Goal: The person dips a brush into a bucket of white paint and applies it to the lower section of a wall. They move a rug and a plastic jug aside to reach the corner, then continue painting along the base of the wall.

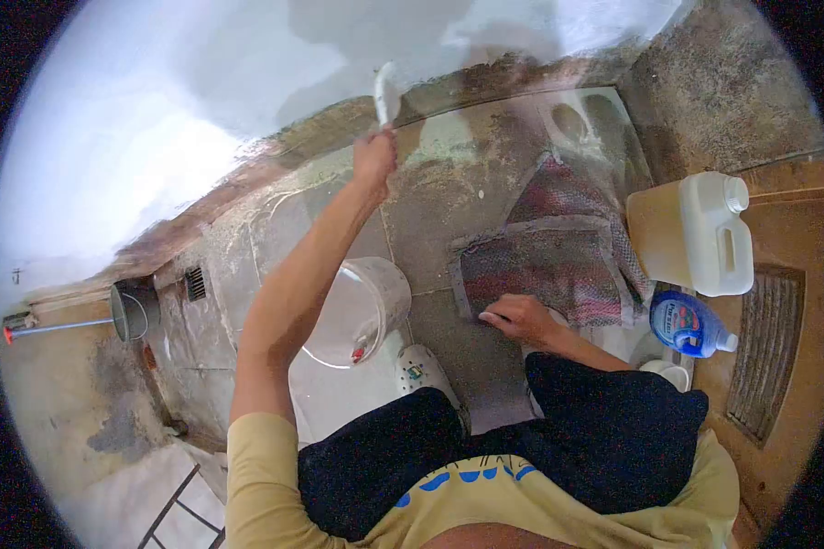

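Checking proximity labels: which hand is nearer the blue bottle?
Right. The right hand is left of the blue bottle in view, near the patterned mat; the left hand is farther off, up and left, holding a white tool.

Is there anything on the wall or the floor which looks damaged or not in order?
Yes, two things. The white wall ends in a ragged, brown, stained edge near the floor, unlike the pale surface above. The mat by the right hand lies askew, seemingly folded over itself rather than flat.

I have the left arm [293, 274] stretched forward, left hand [375, 161] clenched, and the right hand [519, 320] low, palm down.
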`<state>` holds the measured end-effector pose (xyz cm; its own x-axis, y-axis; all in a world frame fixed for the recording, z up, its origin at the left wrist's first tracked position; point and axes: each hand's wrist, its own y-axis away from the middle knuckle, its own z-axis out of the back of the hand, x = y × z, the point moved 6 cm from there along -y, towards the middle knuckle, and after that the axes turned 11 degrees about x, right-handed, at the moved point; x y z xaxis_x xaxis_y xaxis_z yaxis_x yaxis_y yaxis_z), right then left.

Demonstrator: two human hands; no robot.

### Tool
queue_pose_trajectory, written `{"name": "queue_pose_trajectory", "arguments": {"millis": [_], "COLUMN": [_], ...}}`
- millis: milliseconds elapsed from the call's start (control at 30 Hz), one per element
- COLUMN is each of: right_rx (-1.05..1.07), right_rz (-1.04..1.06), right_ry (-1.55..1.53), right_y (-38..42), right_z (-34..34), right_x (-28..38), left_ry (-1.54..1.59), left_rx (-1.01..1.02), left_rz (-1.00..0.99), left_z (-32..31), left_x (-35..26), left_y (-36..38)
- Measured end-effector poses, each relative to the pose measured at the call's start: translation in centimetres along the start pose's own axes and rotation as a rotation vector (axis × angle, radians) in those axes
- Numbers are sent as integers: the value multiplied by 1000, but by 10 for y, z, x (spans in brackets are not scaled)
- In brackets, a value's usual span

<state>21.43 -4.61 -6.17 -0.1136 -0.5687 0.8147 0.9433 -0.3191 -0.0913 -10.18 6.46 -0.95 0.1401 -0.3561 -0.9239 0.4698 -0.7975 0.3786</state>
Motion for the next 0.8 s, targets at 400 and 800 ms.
{"name": "queue_pose_trajectory", "arguments": {"millis": [400, 800], "right_rx": [80, 67], "right_rz": [-1, 2], "right_ry": [-9, -66], "right_y": [2, -4], "right_z": [3, -4], "right_x": [8, -2], "left_ry": [-506, -223], "left_rx": [117, -245], "left_rz": [-244, -52], "left_z": [-102, 63], "left_x": [-31, -7], "left_y": [2, 32]}}
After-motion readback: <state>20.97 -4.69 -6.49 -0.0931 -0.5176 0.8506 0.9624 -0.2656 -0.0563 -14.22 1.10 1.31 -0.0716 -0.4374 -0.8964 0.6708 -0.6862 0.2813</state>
